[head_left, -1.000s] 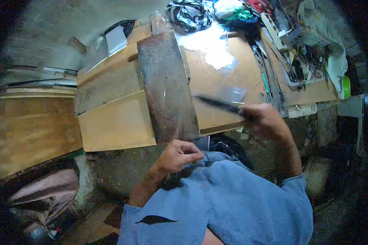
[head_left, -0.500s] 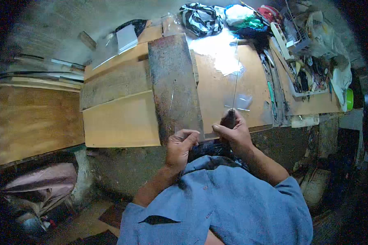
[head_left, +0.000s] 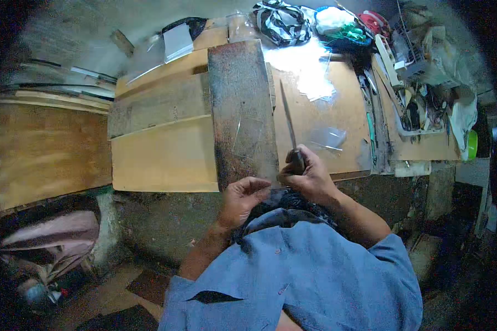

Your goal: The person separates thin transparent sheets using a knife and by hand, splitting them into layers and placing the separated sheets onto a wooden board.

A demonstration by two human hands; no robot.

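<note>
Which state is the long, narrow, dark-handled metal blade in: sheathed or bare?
Bare: the blade shows uncovered between the right hand and its tip.

Knife [head_left: 289,120]: dark handle, narrow blade, pointing away above table [head_left: 345,99]. Clear sheet [head_left: 248,138]: thin, flat on dark board [head_left: 234,71].

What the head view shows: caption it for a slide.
Knife in the right hand, left hand curled by a board.

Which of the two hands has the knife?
The right hand: its fingers wrap the handle of the knife, blade pointing away from the body. The left hand has no knife; whether its fingers pinch something thin is unclear.
</note>
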